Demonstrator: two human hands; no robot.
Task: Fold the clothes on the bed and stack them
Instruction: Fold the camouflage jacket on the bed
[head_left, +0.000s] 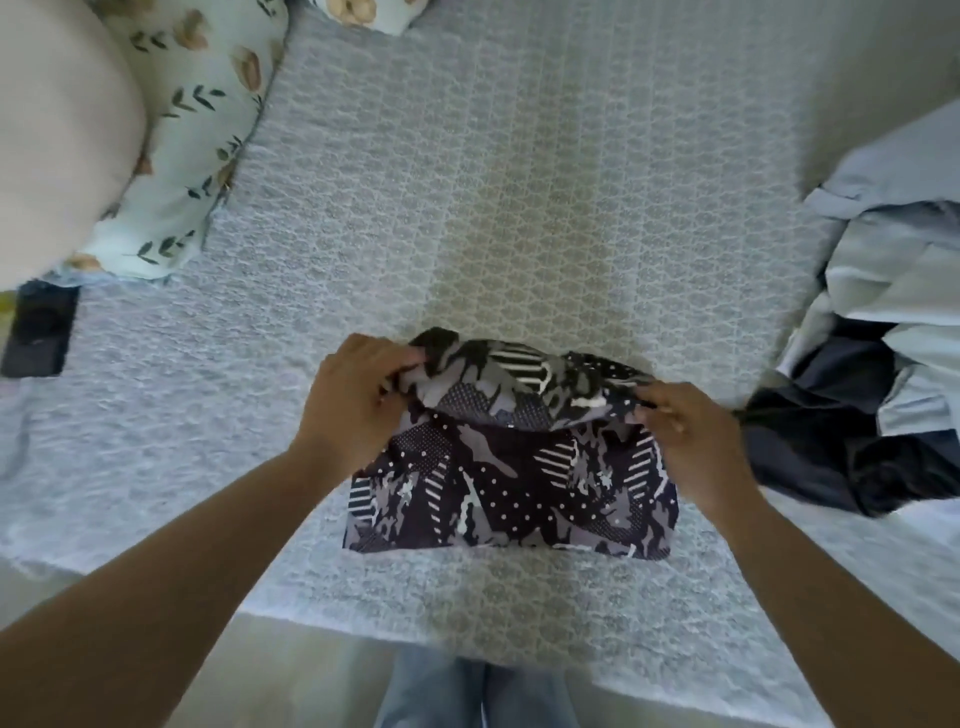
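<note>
Near the bed's (519, 182) front edge: a patterned garment (511, 493) mid-fold.
Left hand (358, 400) and right hand (696, 441) each pinch its far corners with curled fingers, lifting that edge above the flat lower half.

I saw a patterned garment (511, 467) in black, grey and white, patched with polka dots, diagonal stripes and camouflage-like blotches. Beneath it, the bedspread (467, 208) was pale blue-grey with a repeating lattice texture, a beige-tinted band running down its middle. The pillow (197, 130) at the upper left was mint-white, printed with dark green leaves and tan blossoms. At the right lay a pile of clothes (893, 364), light blue above, dark navy below. A black rectangular object (39, 330) sat at the left edge. My view caught light blue jeans (478, 696) below.
</note>
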